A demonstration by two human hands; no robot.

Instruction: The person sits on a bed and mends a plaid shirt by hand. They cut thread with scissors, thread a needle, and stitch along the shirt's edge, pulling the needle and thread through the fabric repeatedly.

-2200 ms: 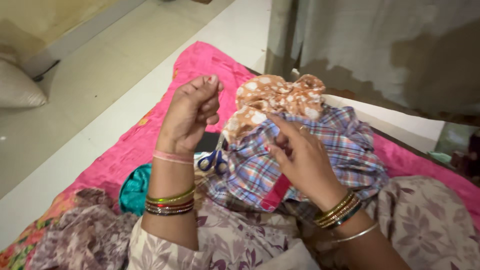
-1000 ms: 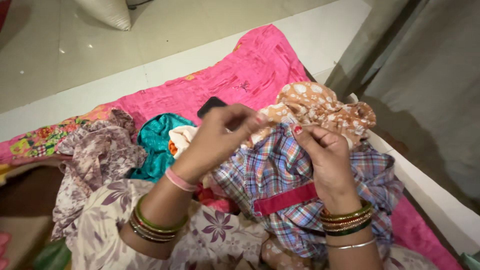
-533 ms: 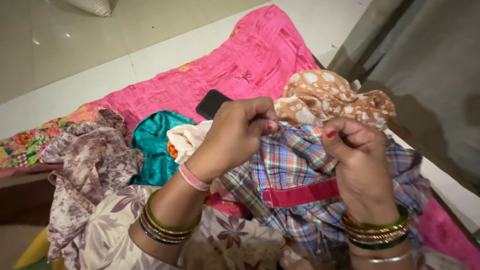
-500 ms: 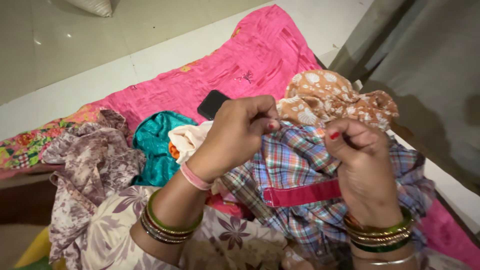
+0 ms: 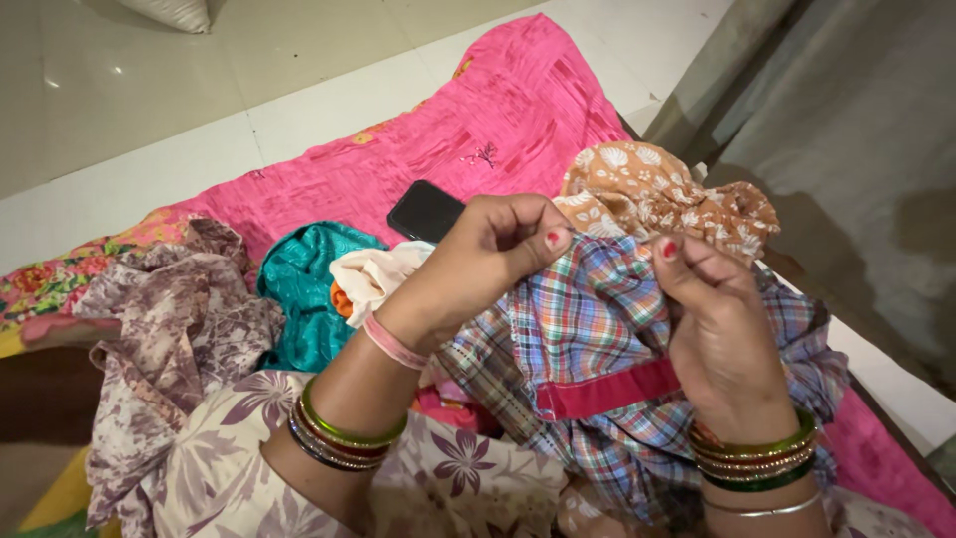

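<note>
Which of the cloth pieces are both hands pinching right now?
The checked cloth with the pink band: left hand and right hand grip its top edge. The brown, teal and cream pieces lie untouched.

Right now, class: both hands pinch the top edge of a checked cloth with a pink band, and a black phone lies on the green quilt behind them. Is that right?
Not quite. The head view shows the quilt is pink, not green. The rest holds: the left hand and right hand pinch the checked cloth at its top edge, with the black phone behind them.
</note>
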